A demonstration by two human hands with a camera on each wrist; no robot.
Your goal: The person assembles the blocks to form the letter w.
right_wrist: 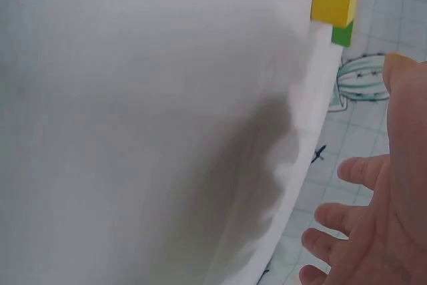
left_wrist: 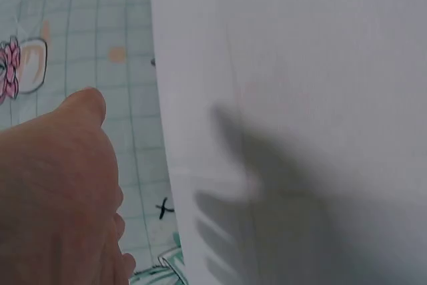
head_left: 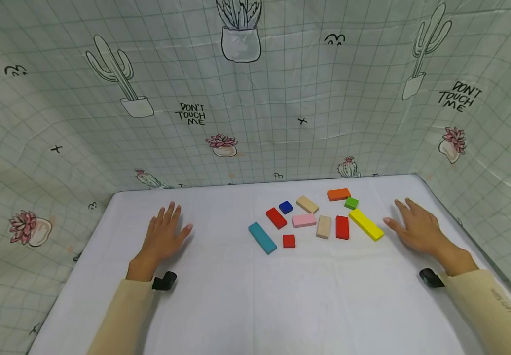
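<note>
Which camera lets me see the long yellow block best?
The head view: it shows the whole yellow block, uncovered, lying between the red blocks and the right hand. The right wrist view shows only one end, cut off by the picture's top edge. The left wrist view doesn't show it.

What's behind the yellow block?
Behind the yellow block is the green block, then the orange block. In the right wrist view, the yellow block hides part of the green block.

From here I see a beige left sleeve (head_left: 120, 318) and a matching right sleeve (head_left: 482, 305) with small dark lettering (head_left: 502, 300). The left camera (head_left: 164, 281) is black and rounded; the right camera (head_left: 431, 278) looks alike.
</note>
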